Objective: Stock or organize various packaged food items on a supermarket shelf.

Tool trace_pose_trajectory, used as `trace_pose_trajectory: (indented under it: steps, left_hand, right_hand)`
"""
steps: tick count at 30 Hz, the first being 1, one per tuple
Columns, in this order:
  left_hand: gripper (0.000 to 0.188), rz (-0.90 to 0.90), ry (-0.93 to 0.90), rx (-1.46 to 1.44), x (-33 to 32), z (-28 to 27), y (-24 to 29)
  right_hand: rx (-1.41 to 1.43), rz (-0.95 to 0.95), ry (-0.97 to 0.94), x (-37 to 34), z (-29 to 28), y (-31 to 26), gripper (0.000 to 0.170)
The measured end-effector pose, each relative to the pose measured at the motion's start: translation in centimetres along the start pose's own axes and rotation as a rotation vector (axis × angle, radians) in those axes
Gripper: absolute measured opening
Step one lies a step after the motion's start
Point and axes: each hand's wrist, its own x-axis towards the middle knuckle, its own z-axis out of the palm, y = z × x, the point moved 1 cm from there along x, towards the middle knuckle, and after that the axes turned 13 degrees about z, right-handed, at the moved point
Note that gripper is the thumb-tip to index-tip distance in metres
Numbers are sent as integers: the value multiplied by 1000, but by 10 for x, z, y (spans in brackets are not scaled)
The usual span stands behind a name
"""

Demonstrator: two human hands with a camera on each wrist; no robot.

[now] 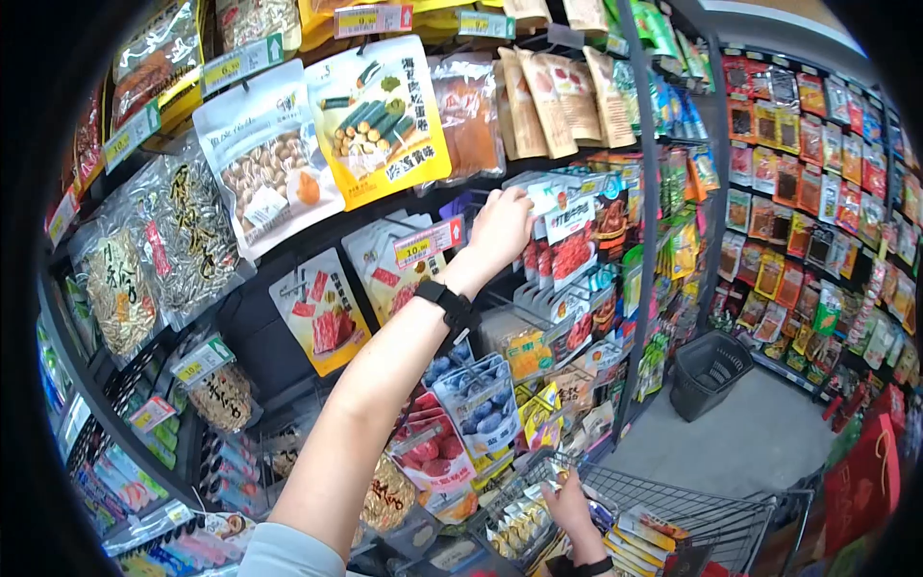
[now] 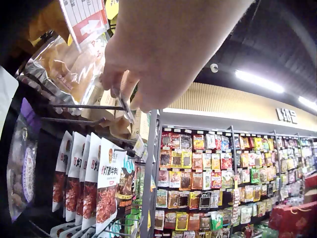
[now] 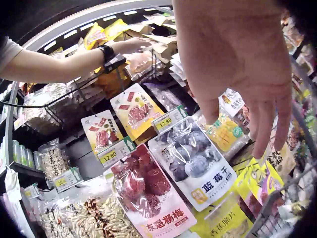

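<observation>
In the head view my left hand (image 1: 500, 231) reaches up to a rack of hanging snack bags, beside white bags with red meat pictures (image 1: 567, 226). The left wrist view shows its fingers bent around the front end of a metal display hook (image 2: 89, 106). Below that hook hangs a row of the same white bags (image 2: 108, 186). My right hand (image 1: 569, 505) is low, over the wire shopping cart (image 1: 673, 500). Its fingers hang loosely in the right wrist view, with nothing held, near a blueberry bag (image 3: 193, 158) and a yellow bag (image 3: 262, 178).
Peg shelves of snack bags fill the left side, with a yellow and white bag (image 1: 375, 120) hanging above my left arm. A dark basket (image 1: 710, 375) stands on the grey floor (image 1: 760, 433). Another packed rack (image 1: 808, 192) rises behind it. Several yellow packets (image 1: 644, 543) lie in the cart.
</observation>
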Motion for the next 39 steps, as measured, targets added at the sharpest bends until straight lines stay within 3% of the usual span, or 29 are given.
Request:
trace_pose_trajectory:
  steps: [2,3,5,6,8,9,11,12,15,16,17,20,22,24,28,34,36,39]
  left_hand:
    - [22,126,-68,107,-2,6,-6]
    - [26,128,-110,148,6,-9,-6]
    - [12,285,69,206,2,-7,-3]
    - [9,250,48,222,10,-5,-4]
    - [17,329,164,255,23,11,-3]
    - [29,307,166,273,17,19,13]
    - [34,206,-40,312,-1,30,40]
    - [27,374,371,-46,-23,19,84]
    - [28,466,263,-299,-75,31,140]
    - [26,386,164,-503,-91,33,156]
    - [26,389,326,-495,-115,48,171]
    - [32,315,143,-655,-188,115,193]
    - [25,184,109,-752,-236,134,221]
    - [24,8,-131,-970,-283,158,245]
    - [28,-133,-469,-1225,-368,195,288]
    - [33,-265,-1044,-1334,-474,260,329]
    - [32,-324,-1053,-1326,-500,271,341]
    - [32,-384,-1232,-1259,-513,289,361]
  right_hand:
    - [59,132,-42,-23,-4,2,74]
    - [73,47,35,-15,-6,4,75]
    - [100,48,153,-28,-14,17,74]
    - [106,77,198,-19,-30,16,72]
    - [116,90,355,-21,-58,23,68]
    - [106,89,462,-27,-66,29,66]
    - [111,152,593,-34,-59,61,62]
    - [163,185,629,-49,-59,66,64]
    - [185,316,667,-86,-51,84,64]
    - [172,337,674,-93,-45,94,64]
    - [147,405,686,-100,-36,108,64]
    - [154,542,689,-124,-15,143,62]
    - [227,612,707,-141,-5,161,63]
    - [181,635,731,-155,5,181,62]
    - [145,698,701,-182,5,189,62]
    - [37,834,665,-210,-23,193,64]
    - [42,861,667,-218,-34,206,64]
    - [49,905,654,-223,-53,235,64]
